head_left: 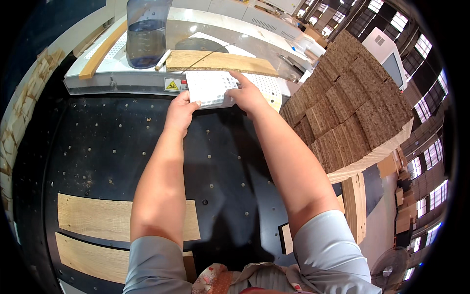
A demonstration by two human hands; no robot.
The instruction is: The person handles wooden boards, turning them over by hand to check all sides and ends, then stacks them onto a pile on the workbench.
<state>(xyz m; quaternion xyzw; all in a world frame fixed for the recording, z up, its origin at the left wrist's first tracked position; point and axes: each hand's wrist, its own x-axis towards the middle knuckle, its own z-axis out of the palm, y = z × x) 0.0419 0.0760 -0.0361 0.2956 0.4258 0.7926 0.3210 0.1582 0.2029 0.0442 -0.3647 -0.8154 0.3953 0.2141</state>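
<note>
windows (pixel 433 153): bright, tall | floor (pixel 381 223): grey | worktable (pixel 103 166): black, pale-dotted

Yellow warning triangle (pixel 172 85) on machine edge (pixel 132 84); bottle scale (pixel 146 37) illegible

Flat white rectangular sheet stack (pixel 208 88), far middle: smooth, slight sheen, paper or plastic unclear. Broad black studded tabletop (pixel 117 166): smooth, semi-gloss, dusty specks. Pale tan rectangular boards (pixel 93 215), near left: smooth wood-grain faces. Tall blue-grey see-through bottle (pixel 147 44), far left: glossy plastic. Tall brown block of stacked boards (pixel 352 103), right: rough, matt, chipboard-like edges. Short light-grey sleeves (pixel 156 264), near: matt cloth.
</note>
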